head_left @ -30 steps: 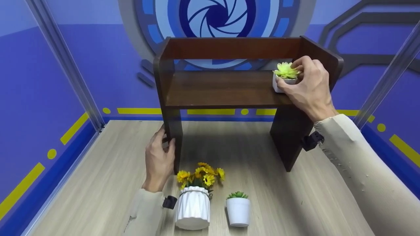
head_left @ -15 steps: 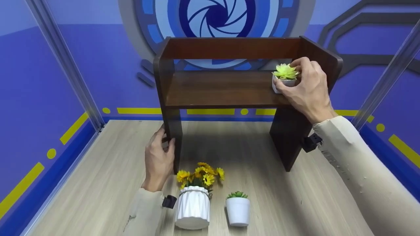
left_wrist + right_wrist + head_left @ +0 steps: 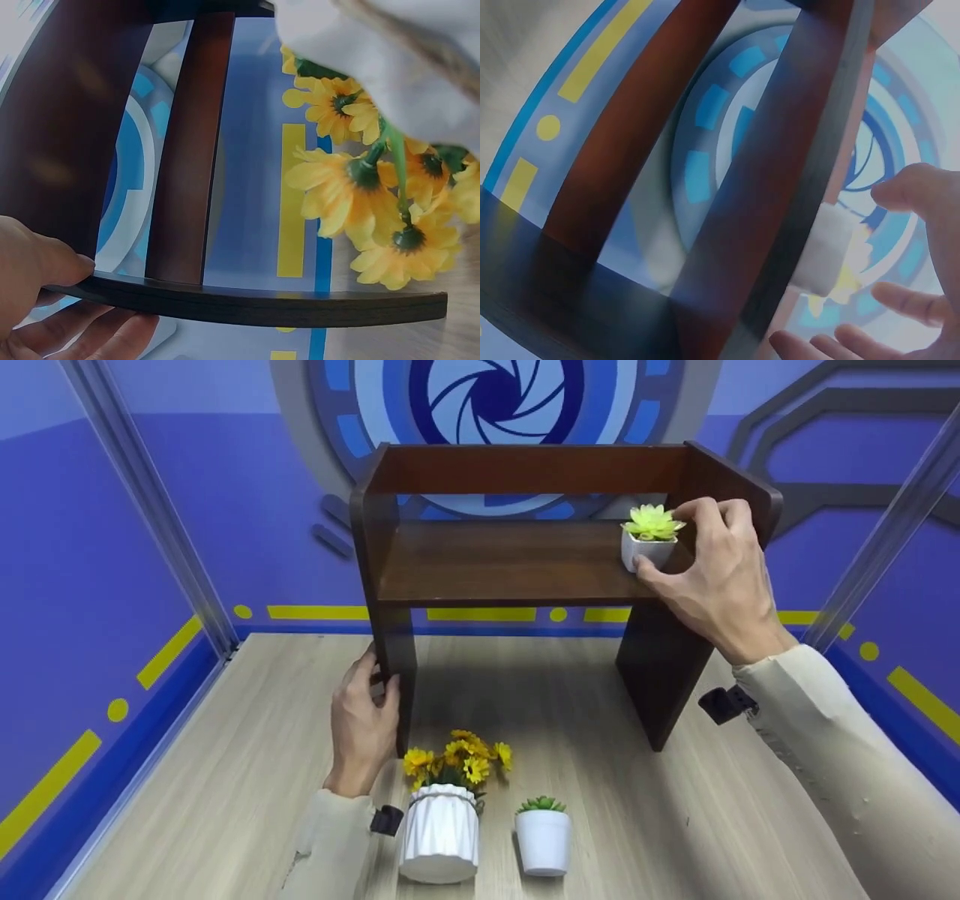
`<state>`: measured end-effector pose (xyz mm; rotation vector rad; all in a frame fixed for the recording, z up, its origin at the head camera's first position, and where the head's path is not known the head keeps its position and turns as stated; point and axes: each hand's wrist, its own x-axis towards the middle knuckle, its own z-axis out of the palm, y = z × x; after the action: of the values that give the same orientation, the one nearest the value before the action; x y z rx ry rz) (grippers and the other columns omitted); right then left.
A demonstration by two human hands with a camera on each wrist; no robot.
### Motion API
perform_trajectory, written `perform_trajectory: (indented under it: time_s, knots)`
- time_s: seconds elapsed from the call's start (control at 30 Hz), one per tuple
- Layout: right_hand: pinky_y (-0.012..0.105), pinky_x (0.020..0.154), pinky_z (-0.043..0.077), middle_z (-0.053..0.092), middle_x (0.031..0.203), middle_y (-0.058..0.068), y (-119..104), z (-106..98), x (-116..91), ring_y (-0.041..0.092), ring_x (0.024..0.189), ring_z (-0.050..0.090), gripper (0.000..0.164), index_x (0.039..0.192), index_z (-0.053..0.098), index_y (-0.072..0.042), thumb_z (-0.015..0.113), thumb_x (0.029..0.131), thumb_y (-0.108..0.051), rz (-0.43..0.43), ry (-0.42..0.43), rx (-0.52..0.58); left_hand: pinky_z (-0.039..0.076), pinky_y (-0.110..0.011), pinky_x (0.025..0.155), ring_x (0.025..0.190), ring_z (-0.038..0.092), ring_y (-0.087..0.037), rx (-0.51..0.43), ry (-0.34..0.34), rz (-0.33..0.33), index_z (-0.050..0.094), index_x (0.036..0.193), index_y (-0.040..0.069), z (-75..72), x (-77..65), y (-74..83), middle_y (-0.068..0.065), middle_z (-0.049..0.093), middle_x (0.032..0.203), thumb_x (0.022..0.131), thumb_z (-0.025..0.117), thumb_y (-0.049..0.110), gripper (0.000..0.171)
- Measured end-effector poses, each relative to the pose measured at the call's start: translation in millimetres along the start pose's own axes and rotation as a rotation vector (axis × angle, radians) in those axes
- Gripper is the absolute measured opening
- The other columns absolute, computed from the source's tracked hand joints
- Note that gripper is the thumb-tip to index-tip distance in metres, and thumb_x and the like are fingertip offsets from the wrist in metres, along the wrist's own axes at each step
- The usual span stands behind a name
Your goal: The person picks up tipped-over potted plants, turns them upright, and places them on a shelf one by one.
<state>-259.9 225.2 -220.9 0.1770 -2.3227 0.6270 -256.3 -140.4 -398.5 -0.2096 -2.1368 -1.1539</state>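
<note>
Potted succulent upright on shelf — with right hand spread beside it, gripping nothing, and left hand clasping side panel — possible toppling from a snag on withdrawal.

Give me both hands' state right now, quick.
Left hand: closed, holding the shelf by its side.
Right hand: open, holding nothing, beside the light-green plant on the shelf.
</note>
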Motion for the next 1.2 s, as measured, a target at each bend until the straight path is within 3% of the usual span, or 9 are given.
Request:
perform_trajectory:
  time_s: [0.37,0.9,1.2]
  knots:
    - [0.051,0.095,0.047,0.052,0.12,0.023,-6,-4,-23,0.037,0.107,0.051,0.059,0.126,0.059,0.002,0.081,0.082,-0.03,-0.069,0.016,-0.001,0.064,-0.046,0.081,0.107,0.072,-0.036,-0.025,-0.014,-0.02,0.055,0.145,0.005,-2.0,1.8,0.5,-0.022,0.066,0.129,0.096,0.068,0.006,0.051]
    - [0.048,0.083,0.047,0.056,0.113,0.021,-9,-6,-60,0.034,0.098,0.055,0.054,0.12,0.061,0.001,0.083,0.082,-0.03,-0.082,0.014,-0.004,0.063,-0.047,0.082,0.107,0.071,-0.037,-0.046,-0.01,-0.006,0.054,0.145,0.003,0.8,-0.5,-1.5,-0.023,0.065,0.127,0.097,0.065,0.003,0.049]
    - [0.042,0.08,0.046,0.058,0.11,0.018,-7,-4,-84,0.031,0.097,0.057,0.051,0.118,0.063,-0.001,0.084,0.081,-0.03,-0.092,0.037,0.01,0.064,-0.046,0.08,0.104,0.073,-0.037,-0.011,-0.001,-0.001,0.056,0.143,0.003,0.4,-1.8,-0.6,-0.023,0.066,0.125,0.097,0.065,0.005,0.048]
